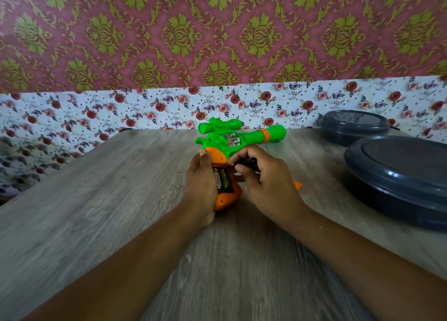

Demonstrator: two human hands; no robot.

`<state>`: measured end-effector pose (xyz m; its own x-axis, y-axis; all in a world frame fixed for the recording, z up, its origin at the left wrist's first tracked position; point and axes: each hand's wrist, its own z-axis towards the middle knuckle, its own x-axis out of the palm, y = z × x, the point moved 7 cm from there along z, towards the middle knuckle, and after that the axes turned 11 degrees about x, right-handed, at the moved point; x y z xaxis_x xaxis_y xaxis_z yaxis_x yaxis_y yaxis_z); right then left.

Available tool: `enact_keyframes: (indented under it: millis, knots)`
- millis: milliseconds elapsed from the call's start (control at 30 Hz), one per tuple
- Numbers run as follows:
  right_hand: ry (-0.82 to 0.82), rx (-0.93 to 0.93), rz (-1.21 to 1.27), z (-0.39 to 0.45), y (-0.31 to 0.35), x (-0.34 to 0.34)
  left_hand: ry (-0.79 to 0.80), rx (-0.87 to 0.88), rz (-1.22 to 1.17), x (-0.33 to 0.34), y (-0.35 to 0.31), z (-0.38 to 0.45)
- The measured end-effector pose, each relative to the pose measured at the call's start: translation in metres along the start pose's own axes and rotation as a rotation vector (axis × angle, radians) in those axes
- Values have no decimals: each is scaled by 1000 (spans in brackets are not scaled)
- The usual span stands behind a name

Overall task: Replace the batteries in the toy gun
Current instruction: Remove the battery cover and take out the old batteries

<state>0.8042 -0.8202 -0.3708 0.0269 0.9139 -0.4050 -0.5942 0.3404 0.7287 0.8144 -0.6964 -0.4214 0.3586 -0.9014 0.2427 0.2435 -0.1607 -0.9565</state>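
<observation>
Both my forearms reach over the tabletop. My left hand clamps the toy gun, its batteries exposed mid-tabletop; my right hand pinches something dark (unclear what). I should lever each cell out gently.

We have only one view, from a camera on the person's head. It looks forward and down, along both forearms, at the left hand and the right hand, which are near the centre (quite close to us). Beyond the hands we see the table edge and the wall.
</observation>
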Motion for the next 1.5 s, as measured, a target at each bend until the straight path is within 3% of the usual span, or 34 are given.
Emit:
enact_keyframes:
  millis: [533, 900, 1100, 1333, 1500]
  knots:
    - [37, -122, -211, -5, 14, 4, 48, 113, 59, 5, -5, -3]
    - [-24, 88, -41, 18, -6, -9, 63, 189, 103, 11, -11, -6]
    - [10, 29, 30, 12, 0, -9, 53, 141, 72, 10, -10, -6]
    - [2, -249, -202, -4, 15, -1, -3, 75, 30, 5, -8, -6]
    - [-34, -157, -77, -2, 7, -3, 0, 53, 31, 2, -7, -4]
